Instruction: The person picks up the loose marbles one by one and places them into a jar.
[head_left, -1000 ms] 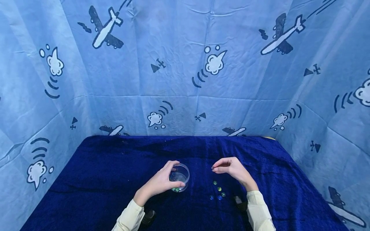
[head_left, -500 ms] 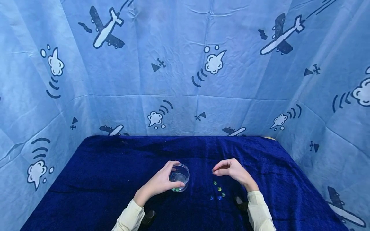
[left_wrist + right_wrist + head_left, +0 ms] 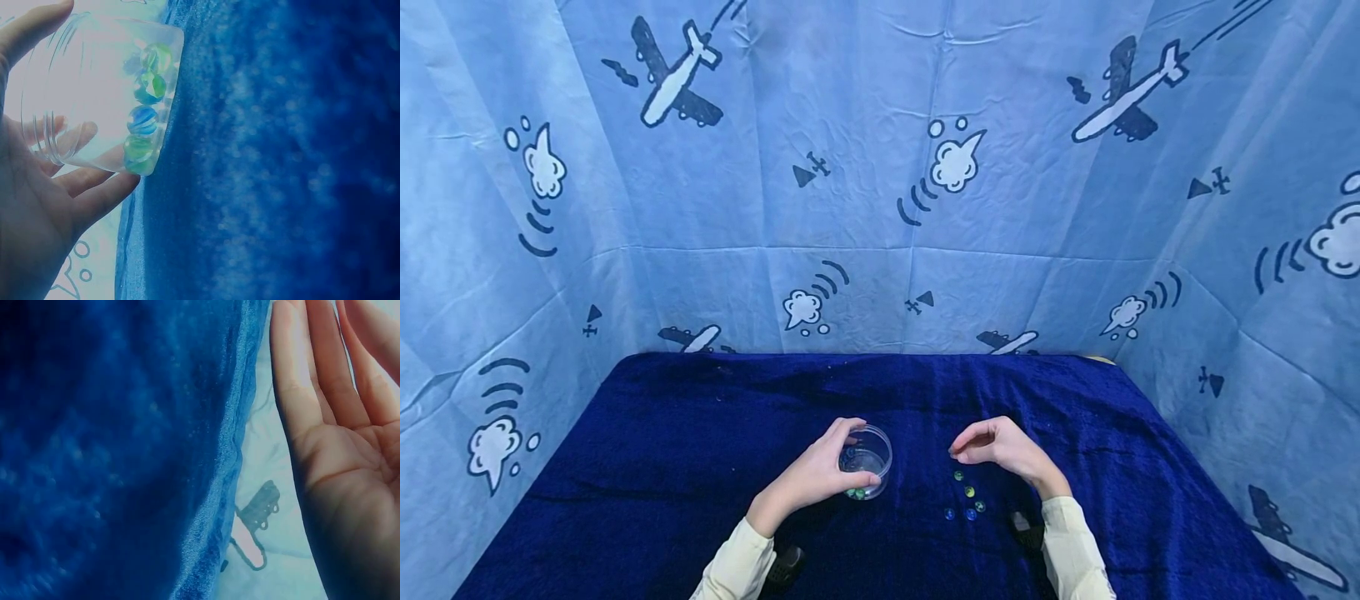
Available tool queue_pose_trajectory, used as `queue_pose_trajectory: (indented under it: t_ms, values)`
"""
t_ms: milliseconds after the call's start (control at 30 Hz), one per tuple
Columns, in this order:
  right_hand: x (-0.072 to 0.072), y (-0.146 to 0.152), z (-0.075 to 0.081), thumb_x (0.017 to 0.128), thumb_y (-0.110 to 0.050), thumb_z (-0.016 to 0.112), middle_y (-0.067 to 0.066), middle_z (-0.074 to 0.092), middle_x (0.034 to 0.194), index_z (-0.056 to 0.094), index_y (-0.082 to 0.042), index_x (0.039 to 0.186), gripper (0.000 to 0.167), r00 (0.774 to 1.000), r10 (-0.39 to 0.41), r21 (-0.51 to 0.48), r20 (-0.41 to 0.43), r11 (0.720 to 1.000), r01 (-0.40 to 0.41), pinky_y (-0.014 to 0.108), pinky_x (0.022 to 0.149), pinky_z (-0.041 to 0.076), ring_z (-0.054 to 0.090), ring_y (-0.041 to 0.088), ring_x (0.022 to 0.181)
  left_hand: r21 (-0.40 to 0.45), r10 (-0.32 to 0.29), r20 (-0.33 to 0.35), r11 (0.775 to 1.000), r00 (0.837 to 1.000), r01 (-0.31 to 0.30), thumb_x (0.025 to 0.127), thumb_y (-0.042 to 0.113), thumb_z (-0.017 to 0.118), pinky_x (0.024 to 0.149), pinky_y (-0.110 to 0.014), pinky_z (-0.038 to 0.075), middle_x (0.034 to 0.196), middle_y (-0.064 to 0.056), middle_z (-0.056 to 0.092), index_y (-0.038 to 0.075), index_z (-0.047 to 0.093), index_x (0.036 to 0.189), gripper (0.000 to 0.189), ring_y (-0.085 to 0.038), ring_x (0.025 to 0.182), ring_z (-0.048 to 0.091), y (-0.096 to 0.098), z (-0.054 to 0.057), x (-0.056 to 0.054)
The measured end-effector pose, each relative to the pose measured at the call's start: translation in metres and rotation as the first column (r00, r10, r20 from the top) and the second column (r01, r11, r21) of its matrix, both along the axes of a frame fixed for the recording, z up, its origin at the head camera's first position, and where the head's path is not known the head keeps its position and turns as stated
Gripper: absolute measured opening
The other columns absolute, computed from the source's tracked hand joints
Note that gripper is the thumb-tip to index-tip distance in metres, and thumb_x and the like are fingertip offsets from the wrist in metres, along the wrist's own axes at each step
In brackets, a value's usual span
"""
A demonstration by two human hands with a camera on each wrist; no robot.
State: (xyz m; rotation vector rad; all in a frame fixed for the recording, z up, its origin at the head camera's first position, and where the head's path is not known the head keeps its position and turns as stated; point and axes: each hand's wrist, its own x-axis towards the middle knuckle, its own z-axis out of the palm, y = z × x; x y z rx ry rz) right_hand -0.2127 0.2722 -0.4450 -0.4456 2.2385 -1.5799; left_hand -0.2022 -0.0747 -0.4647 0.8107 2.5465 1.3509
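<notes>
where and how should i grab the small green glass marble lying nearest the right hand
Probably by pinching opposite sides of the green marble, thumb against forefinger, coming from above. It is round and could roll, and it lies apart from the other loose marbles on the dark blue velvety cloth, leaving room for fingertips. The right hand seems to pinch something small, so free it first.

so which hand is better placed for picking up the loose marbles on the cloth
Probably the right hand: it is close to the loose marbles, though its fingertips seem to pinch a small marble that may need dropping first. The left hand is busy gripping the jar.
</notes>
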Motion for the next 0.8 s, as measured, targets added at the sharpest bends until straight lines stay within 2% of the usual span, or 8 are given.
queue_pose_trajectory:
  t_ms: [167,467,800]
  values:
    - [0.0007,-0.0010,-0.0010,0.092,0.001,0.072,0.023,0.074,0.106,0.071,0.014,0.108,0.020,0.998,0.056,0.000,0.004,0.998,-0.056,0.029,0.083,0.059,0.072,0.020,0.092,-0.003,-0.001,0.008,1.000,1.000,0.001,0.087,0.047,0.080,0.106,-0.054,0.047,0.147,-0.012,0.050,0.004,0.044,0.151,0.086,-0.032,0.132,0.056,-0.0004,0.0009,0.0005]
    - [0.0014,-0.0048,-0.0017,0.088,0.007,0.073,0.025,0.074,0.104,0.067,0.019,0.108,0.024,0.992,0.103,-0.012,0.069,0.995,-0.102,0.029,0.080,0.059,0.073,0.016,0.088,-0.005,0.003,0.020,1.000,1.000,-0.003,0.087,0.047,0.080,0.106,-0.055,0.047,0.148,-0.013,0.049,0.004,0.043,0.151,0.086,-0.033,0.132,0.056,-0.0006,0.0017,0.0004]
    - [0.0010,-0.0052,-0.0038,0.087,0.011,0.072,0.024,0.073,0.105,0.068,0.018,0.106,0.021,0.989,0.138,0.027,0.058,0.990,-0.139,0.028,0.080,0.060,0.072,0.019,0.092,-0.011,0.006,0.030,1.000,1.000,-0.006,0.087,0.049,0.080,0.106,-0.054,0.047,0.149,-0.012,0.049,0.005,0.043,0.152,0.087,-0.032,0.133,0.055,-0.0003,0.0007,0.0000]
